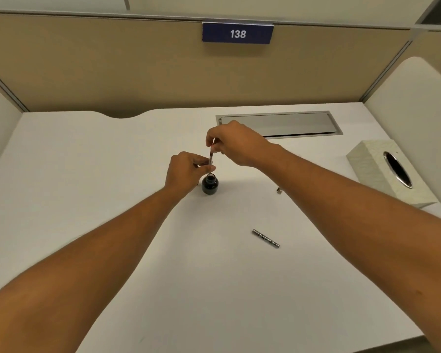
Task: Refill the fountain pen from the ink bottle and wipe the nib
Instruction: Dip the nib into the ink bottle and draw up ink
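Note:
A small dark ink bottle (pixel 210 185) stands uncapped on the white desk (pixel 87 174). Directly above its mouth, the thin inner part of the fountain pen (pixel 211 156) is held upright. My left hand (pixel 186 173) pinches the pen's lower end just over the bottle. My right hand (pixel 236 143) grips the upper end with its fingertips. The nib is hidden by my fingers. The pen's metal barrel (pixel 266 238) lies loose on the desk, nearer to me and to the right.
A pale tissue box (pixel 382 169) with an oval opening sits at the right edge. A small metal piece (pixel 279 190) peeks out beside my right forearm. A metal cable tray lid (pixel 278 123) is set into the desk behind. Partition walls enclose the desk.

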`<action>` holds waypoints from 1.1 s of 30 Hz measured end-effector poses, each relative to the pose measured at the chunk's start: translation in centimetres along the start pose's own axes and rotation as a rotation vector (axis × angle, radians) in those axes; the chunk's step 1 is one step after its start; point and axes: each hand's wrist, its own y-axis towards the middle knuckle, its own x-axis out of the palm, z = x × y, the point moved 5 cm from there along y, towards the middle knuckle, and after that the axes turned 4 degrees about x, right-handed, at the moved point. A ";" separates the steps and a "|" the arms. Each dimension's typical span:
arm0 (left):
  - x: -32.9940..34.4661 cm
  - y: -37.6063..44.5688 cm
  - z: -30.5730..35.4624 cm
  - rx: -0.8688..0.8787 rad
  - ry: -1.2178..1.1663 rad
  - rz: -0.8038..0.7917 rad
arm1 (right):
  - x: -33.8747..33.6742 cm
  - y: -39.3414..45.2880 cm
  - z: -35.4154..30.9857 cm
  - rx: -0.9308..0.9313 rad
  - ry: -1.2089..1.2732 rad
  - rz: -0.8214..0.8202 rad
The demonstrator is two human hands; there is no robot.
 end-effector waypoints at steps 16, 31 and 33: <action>1.7 0.7 -2.7 0.014 -0.024 0.031 | 1.6 0.7 0.8 -0.038 -0.112 0.031; 2.8 0.3 -3.6 -0.018 -0.030 0.024 | 3.2 1.4 0.8 -0.015 -0.234 -0.001; 2.8 0.2 -3.8 -0.028 -0.037 0.030 | 3.6 1.5 0.9 -0.017 -0.255 0.000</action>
